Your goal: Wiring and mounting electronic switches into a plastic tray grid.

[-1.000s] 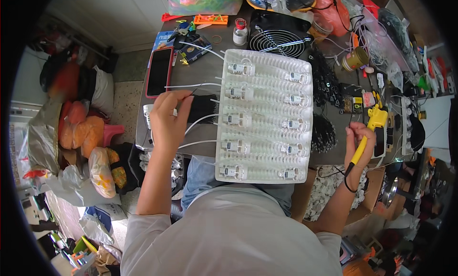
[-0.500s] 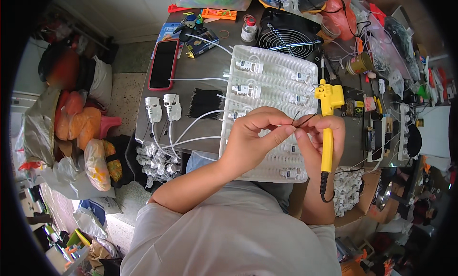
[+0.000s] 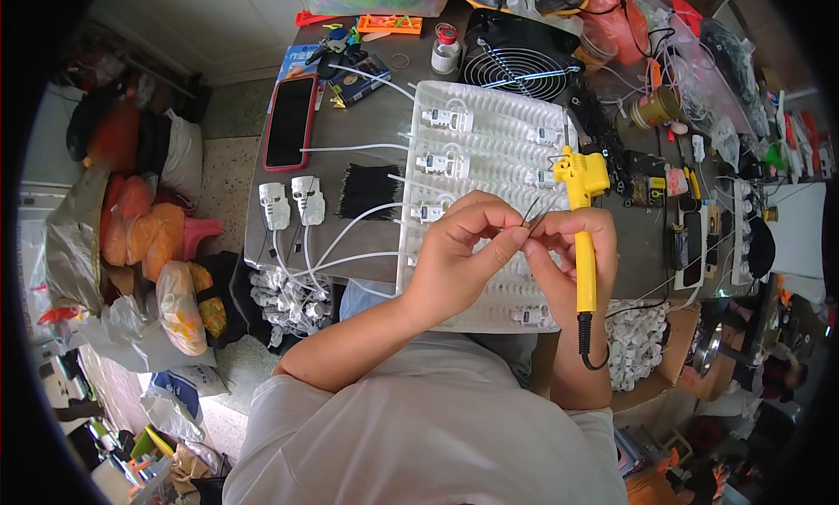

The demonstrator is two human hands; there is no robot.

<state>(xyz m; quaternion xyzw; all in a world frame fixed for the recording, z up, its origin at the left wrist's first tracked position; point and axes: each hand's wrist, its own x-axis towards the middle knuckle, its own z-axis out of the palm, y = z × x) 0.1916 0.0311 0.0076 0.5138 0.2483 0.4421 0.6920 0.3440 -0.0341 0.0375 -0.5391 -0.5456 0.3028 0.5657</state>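
Over a white tray (image 3: 409, 269) of coiled white cords with plugs, my two hands meet fingertip to fingertip. My left hand (image 3: 476, 247) is closed, thumb and forefinger pinching thin black wires (image 3: 530, 210) whose ends stick up. My right hand (image 3: 572, 247) pinches at the same spot. It also keeps a yellow soldering iron (image 3: 586, 256) upright, tucked in its fingers, with the metal tip pointing away from me. Left of the tray lies a bundle of short black strands (image 3: 367, 191). Two white plugs (image 3: 274, 206) with cords and dark wire ends lie beside it.
A phone in a red case (image 3: 290, 121) lies at the table's left. Behind the tray stand a small red-capped bottle (image 3: 445, 51) and a black fan (image 3: 520, 59). Loose tools and cables crowd the right. A cardboard box (image 3: 677, 343) of white plugs sits lower right.
The view has shifted slightly. My right hand and the soldering iron have moved a little left, and the black wire ends between my fingertips stand closer together.
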